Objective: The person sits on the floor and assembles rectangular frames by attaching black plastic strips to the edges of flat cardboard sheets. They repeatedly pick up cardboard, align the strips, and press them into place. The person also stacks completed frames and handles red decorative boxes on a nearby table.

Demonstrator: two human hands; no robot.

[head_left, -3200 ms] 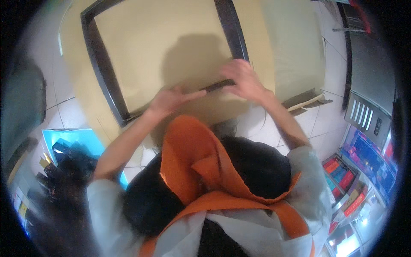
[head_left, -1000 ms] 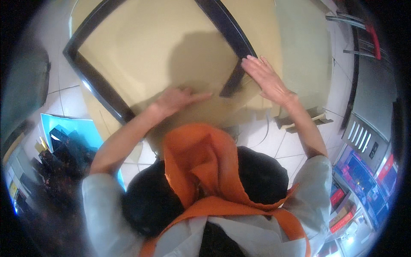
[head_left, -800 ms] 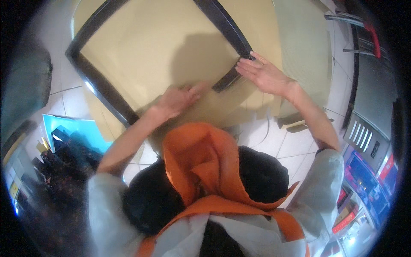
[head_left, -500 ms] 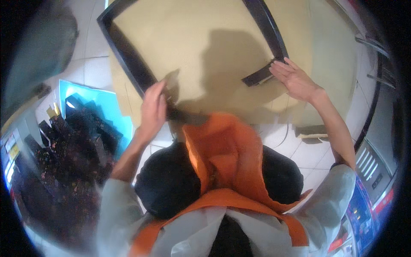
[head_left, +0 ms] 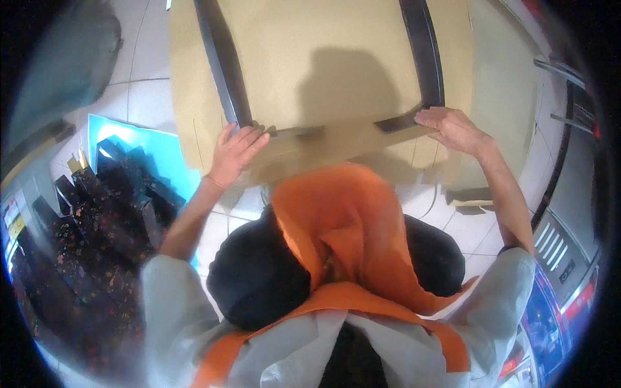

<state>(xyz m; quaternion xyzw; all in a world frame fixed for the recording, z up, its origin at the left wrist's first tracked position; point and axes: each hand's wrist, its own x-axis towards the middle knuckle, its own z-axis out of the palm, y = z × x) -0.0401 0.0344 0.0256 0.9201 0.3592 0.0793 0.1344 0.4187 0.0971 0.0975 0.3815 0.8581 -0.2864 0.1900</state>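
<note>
A dark frame of flat strips lies on a tan cardboard sheet (head_left: 323,39). Its left side strip (head_left: 223,61) and right side strip (head_left: 424,52) run away from me. At the near left corner my left hand (head_left: 238,152) is closed on the frame, fingers over the strip. A short near left end piece (head_left: 301,131) points inward from there. My right hand (head_left: 456,132) grips the near right corner, fingers bent over it. The near right end piece (head_left: 393,123) points inward too, with a gap between the two ends. Both thumbs are hard to make out.
On the left, a pile of dark, flower-speckled pieces (head_left: 97,239) lies on the floor by a bright blue sheet (head_left: 152,139). A greyish panel (head_left: 501,103) lies right of the cardboard. A grey slotted case (head_left: 559,249) stands at far right. My orange apron (head_left: 336,200) hangs between my knees.
The frame has straightened, its left side swinging from slanted to nearly straight ahead. My left hand now lies over the near left corner; my right hand has moved slightly nearer with its fingers bent.
</note>
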